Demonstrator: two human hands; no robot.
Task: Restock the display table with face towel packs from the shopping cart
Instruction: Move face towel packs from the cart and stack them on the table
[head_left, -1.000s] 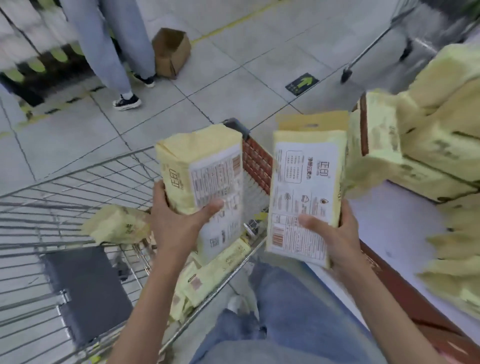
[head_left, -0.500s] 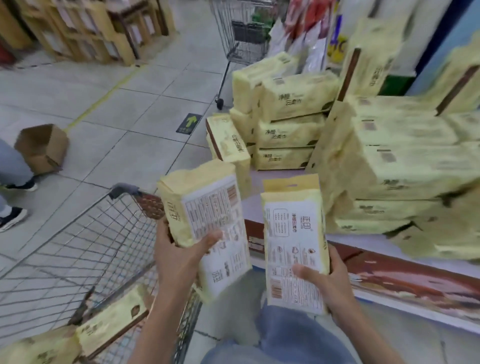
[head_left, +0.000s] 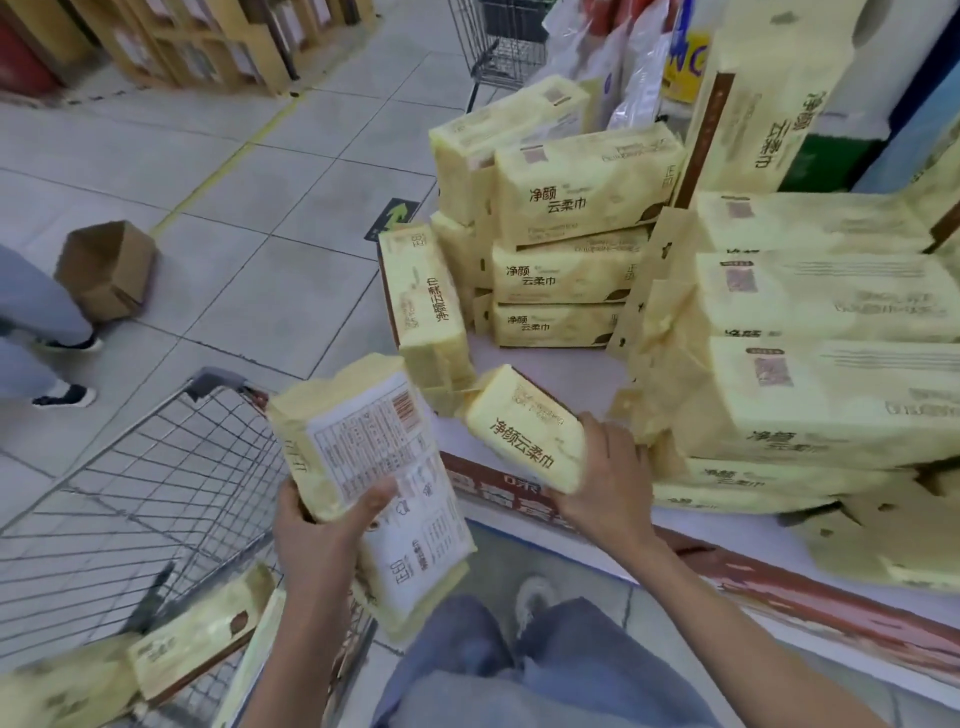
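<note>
My left hand (head_left: 317, 530) grips a pale yellow face towel pack (head_left: 371, 467), its white printed back facing me, above the wire shopping cart (head_left: 156, 467). My right hand (head_left: 610, 467) holds a second yellow pack (head_left: 524, 428), tilted on its side over the front edge of the white display table (head_left: 545, 369). Stacks of the same packs (head_left: 576, 244) cover the table at the back and right. One pack (head_left: 428, 306) stands upright at the table's left corner. More packs (head_left: 192, 639) lie in the cart's bottom.
An open cardboard box (head_left: 106, 270) lies on the tiled floor at left, beside another person's legs (head_left: 36, 322). A second cart (head_left: 506, 41) stands beyond the table. The table's red front edge (head_left: 779, 582) runs in front of my knees.
My view swung from the cart to the table. My right hand has moved forward and turned its pack onto its side over the table edge. The left hand still holds its pack.
</note>
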